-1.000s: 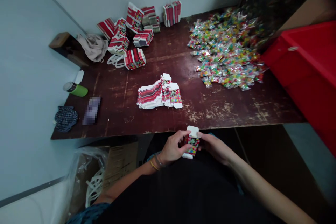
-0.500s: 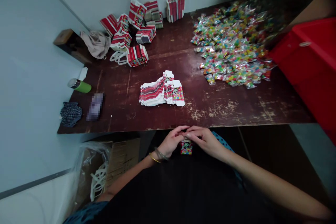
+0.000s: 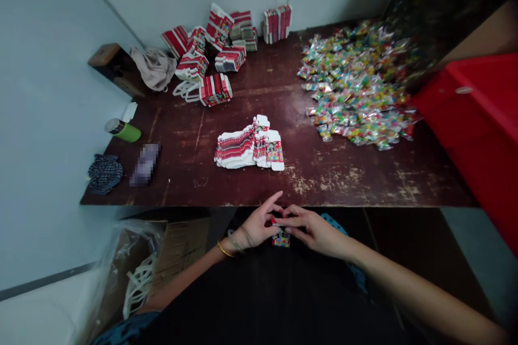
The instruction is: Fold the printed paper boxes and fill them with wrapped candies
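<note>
A small printed box (image 3: 281, 238) is between my hands, just below the table's front edge. My left hand (image 3: 259, 225) grips its left side with the thumb, while the index finger stretches up and away. From the right, my right hand (image 3: 308, 227) holds the box, its fingers across the top. The fingers hide much of the upper part. On the table (image 3: 243, 188) in front of me lies a fanned row of flat red and white cartons (image 3: 237, 148), with a printed face showing at its right end.
Wrapped candies (image 3: 356, 86) are spread at the back right, beside a red bin (image 3: 469, 113). Bundled cartons (image 3: 216, 89) lie at the back left. A green bottle (image 3: 128, 132), a checked cloth (image 3: 105, 173) and an open cardboard box (image 3: 182, 248) are on the left.
My hands have moved slightly down and left with the box. The left index finger has lifted outward, and the right fingers have shifted over the box top. The view has tilted a little.
</note>
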Demonstrator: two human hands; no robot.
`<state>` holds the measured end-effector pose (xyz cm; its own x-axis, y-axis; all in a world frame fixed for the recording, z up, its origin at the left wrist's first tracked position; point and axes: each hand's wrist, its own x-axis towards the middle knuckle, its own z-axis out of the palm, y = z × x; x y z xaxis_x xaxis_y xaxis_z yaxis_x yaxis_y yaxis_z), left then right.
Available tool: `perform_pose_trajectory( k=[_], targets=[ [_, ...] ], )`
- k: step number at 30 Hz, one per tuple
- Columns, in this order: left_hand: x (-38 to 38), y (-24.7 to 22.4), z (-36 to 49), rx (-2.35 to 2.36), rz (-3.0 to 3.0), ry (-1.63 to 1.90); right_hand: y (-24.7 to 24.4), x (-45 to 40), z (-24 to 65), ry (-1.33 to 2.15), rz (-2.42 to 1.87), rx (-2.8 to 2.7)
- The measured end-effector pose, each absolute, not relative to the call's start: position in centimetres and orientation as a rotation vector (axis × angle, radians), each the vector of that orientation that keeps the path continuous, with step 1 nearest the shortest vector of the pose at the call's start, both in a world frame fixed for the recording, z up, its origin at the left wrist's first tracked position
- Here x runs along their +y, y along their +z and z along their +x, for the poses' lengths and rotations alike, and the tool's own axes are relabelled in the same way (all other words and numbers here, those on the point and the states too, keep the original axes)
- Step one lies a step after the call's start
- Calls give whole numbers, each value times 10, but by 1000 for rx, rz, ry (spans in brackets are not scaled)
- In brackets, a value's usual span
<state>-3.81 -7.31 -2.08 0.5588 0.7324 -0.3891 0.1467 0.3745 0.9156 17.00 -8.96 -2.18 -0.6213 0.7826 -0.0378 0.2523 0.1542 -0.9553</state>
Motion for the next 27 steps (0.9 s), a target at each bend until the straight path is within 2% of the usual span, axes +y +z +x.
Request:
perform_pose_trajectory(
  k=[6, 9, 12, 15, 18, 21, 24, 27],
  targets=[
    [-66, -27, -52, 966, 1353, 365, -44, -92, 149, 1193, -1018, -1998],
    [-62, -21, -56, 1001, 1516, 263, -44, -42, 178, 1028, -974, -2211],
    [-50, -7, -64, 1019, 1625, 104, -44, 32, 231, 385, -1510, -2059],
    [-39, 3, -74, 1028, 1593, 33, -57, 62, 262, 23, -1726, -2150],
    [-32, 0, -82, 1096, 1298, 337, -79, 33, 257, -45, -1676, -2256],
    [-27, -7, -79, 1179, 926, 691, -90, 3, 246, 89, -1571, -2261],
    [-23, -12, -62, 1082, 695, 742, -84, 19, 249, 102, -1613, -2192],
    [-22, -13, -42, 920, 624, 669, -78, 57, 259, -67, -1795, -2140]
  ],
)
